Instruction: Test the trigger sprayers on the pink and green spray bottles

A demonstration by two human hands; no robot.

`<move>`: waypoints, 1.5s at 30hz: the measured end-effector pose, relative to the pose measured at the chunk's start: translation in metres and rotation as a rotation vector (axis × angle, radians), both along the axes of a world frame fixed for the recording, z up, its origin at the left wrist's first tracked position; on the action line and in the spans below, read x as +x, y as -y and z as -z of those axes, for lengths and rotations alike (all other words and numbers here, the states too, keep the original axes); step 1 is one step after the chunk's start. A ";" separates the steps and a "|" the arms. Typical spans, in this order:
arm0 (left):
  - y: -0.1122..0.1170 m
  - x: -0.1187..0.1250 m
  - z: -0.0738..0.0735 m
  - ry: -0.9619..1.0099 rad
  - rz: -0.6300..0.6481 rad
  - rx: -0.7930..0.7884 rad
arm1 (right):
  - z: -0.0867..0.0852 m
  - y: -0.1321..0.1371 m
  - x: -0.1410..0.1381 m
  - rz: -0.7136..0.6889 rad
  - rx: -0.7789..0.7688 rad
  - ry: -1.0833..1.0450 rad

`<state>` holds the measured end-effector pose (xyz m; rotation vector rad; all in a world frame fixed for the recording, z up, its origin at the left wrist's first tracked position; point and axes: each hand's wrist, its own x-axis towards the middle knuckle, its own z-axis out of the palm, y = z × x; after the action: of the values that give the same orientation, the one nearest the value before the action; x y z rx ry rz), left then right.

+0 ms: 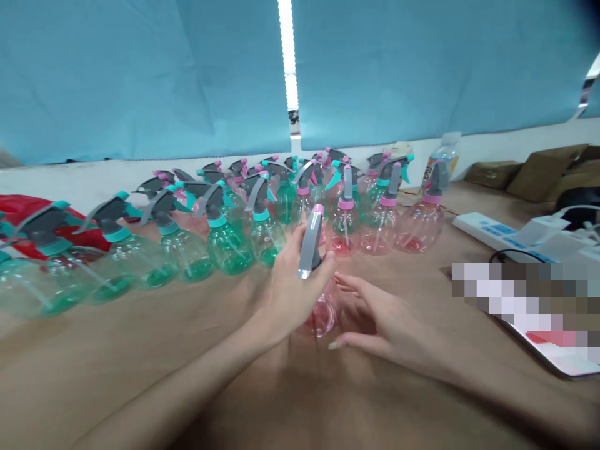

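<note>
In the head view a pink see-through spray bottle [320,317] with a grey and pink trigger head stands upright at the middle of the table. My left hand [291,284] is wrapped round its neck, just under the trigger head. Close by on the right, my right hand [382,312] has its fingers apart, with the fingertips near the bottle's side; whether they touch it I cannot tell. Behind are more pink spray bottles [344,234], and to the left a row of green spray bottles [229,247] with grey and turquoise heads.
A white power strip [497,231] with plugs lies at the right, and a phone-like device [557,356], partly blurred out, is nearer. Brown paper packages [539,178] and a clear drink bottle [443,156] stand at the back right. Red plastic [23,215] lies at far left.
</note>
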<state>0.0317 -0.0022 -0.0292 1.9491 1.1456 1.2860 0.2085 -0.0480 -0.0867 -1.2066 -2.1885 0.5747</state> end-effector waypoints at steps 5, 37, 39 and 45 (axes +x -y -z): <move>-0.002 0.000 0.002 -0.015 0.031 0.028 | -0.008 0.005 -0.019 0.082 -0.022 -0.099; 0.013 -0.084 0.060 -0.469 0.045 0.058 | -0.040 -0.091 -0.062 0.460 0.094 0.284; 0.014 -0.084 0.060 -0.490 0.049 0.058 | -0.040 -0.095 -0.063 0.467 0.087 0.283; 0.014 -0.085 0.061 -0.542 0.052 0.065 | -0.040 -0.106 -0.065 0.473 0.078 0.285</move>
<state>-0.0532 -0.0160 -0.0898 2.4441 1.2951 0.7898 0.1434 0.0578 -0.0467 -1.7751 -2.0115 0.1250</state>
